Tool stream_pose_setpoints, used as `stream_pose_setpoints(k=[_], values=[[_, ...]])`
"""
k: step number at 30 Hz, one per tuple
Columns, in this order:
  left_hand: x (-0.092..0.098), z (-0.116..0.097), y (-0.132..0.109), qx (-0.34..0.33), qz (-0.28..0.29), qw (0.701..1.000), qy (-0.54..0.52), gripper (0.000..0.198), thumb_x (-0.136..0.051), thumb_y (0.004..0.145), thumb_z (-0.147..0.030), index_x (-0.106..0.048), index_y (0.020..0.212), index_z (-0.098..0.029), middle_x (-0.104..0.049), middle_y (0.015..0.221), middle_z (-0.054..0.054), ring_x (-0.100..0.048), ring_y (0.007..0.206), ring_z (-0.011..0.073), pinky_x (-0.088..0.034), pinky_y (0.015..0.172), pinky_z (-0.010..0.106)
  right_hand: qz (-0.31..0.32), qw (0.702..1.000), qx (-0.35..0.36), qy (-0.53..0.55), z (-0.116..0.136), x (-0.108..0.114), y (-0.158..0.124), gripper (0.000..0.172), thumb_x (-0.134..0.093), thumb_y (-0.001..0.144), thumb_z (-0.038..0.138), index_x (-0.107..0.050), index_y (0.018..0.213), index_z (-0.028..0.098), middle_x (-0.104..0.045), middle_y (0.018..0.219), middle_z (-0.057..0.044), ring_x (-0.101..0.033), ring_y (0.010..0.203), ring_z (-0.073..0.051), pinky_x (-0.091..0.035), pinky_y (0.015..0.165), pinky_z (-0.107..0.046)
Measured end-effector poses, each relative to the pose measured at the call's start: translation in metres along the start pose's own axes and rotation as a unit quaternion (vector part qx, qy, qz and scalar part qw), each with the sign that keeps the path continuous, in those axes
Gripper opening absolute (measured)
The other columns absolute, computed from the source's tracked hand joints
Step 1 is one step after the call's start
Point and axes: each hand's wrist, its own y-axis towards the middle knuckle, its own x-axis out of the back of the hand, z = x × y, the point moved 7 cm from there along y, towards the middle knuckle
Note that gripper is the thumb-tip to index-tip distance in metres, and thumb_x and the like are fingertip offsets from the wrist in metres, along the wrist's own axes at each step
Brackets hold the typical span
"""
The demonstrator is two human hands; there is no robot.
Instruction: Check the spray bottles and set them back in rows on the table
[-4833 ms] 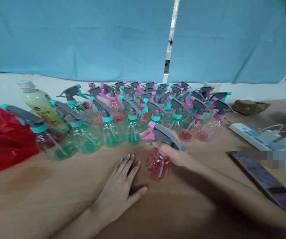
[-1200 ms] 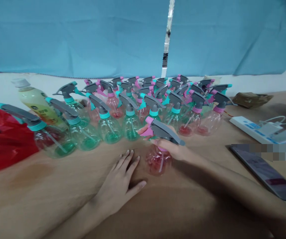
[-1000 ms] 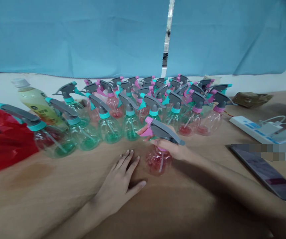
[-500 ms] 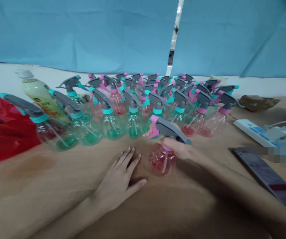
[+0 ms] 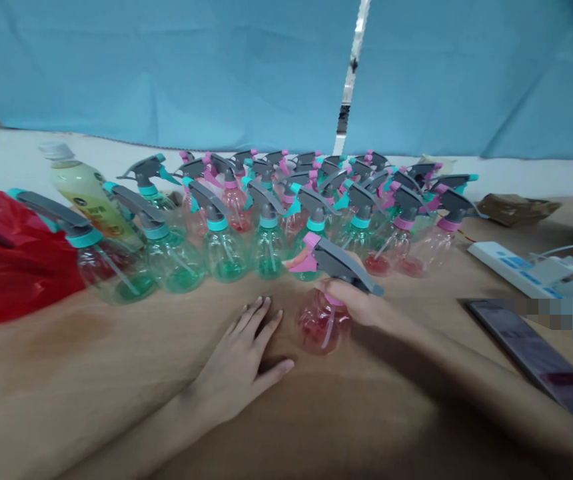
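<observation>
Pink spray bottle (image 5: pixel 322 323), 1 pc, trigger head fitted, stands on table (image 5: pixel 91 373) just in front of other bottles (image 5: pixel 266 240); R grip (image 5: pixel 361 307) wrapped round its neck, L grip (image 5: pixel 239 370) spread flat alongside, empty.

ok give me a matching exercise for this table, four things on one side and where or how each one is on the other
1 left hand
2 right hand
3 red plastic bag
4 power strip

a far left of the table
b palm down on the table
c right side of the table
d gripping the pink spray bottle

Pairs: 1-b, 2-d, 3-a, 4-c
</observation>
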Motion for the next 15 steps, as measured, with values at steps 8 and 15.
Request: stream_pose_setpoints(k=[8, 15], values=[[-0.0011, 0.0009, 0.0015, 0.007, 0.012, 1.000, 0.011, 0.070, -0.040, 0.088, -0.062, -0.041, 0.138, -0.013, -0.035, 0.148, 0.017, -0.034, 0.135, 0.0329, -0.034, 0.106, 0.051, 0.020, 0.999, -0.002, 0.027, 0.0040, -0.0049, -0.0001, 0.035, -0.050, 0.076, 0.019, -0.062, 0.108, 0.029, -0.057, 0.078, 0.001, -0.038, 0.052, -0.012, -0.036, 0.054, -0.027], [-0.0002, 0.0014, 0.0000, 0.005, 0.001, 1.000, -0.002, 0.069, -0.041, 0.088, -0.061, -0.041, 0.138, -0.014, -0.036, 0.148, 0.016, -0.034, 0.135, 0.0324, -0.034, 0.106, 0.051, 0.015, 0.999, 0.022, 0.044, 0.0012, -0.0047, 0.0006, 0.038, -0.051, 0.076, 0.019, -0.062, 0.112, 0.030, -0.061, 0.086, 0.000, -0.048, 0.061, -0.014, -0.043, 0.060, -0.028]])
